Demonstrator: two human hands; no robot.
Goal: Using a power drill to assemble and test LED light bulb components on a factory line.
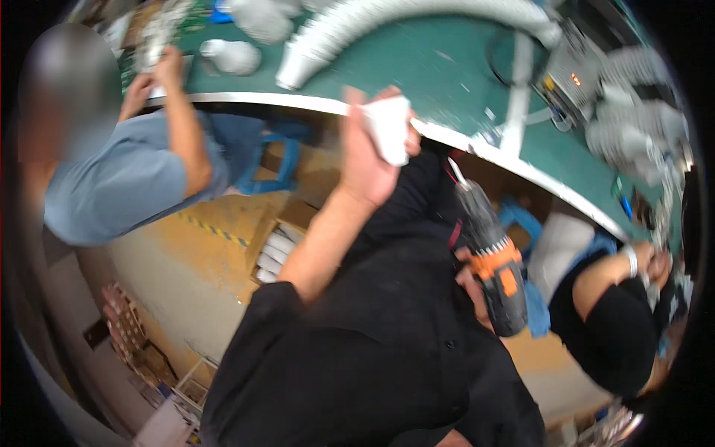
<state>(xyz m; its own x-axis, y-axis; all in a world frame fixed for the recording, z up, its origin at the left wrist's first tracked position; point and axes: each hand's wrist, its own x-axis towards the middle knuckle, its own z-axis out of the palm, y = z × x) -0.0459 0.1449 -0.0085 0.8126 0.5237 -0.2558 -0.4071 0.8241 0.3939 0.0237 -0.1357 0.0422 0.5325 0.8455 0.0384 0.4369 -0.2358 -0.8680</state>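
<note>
My left hand [367,165] is raised in front of my body, near the table's edge. Its fingers are closed round a white tapered piece [387,128], slightly blurred, whose exact kind I cannot make out. At my right side, my right hand [475,292] grips a black and orange cordless drill [491,249]. A thin bit at the drill's tip points up toward the table. Most of the right hand is hidden behind the drill's body.
A green table [439,71] with a white edge curves across the top. On it lie a white ribbed hose [417,10], a grey box with lit red digits [573,74] and several pale ribbed parts [633,127]. Co-workers sit left [138,175] and right [614,328]; blue stools stand below.
</note>
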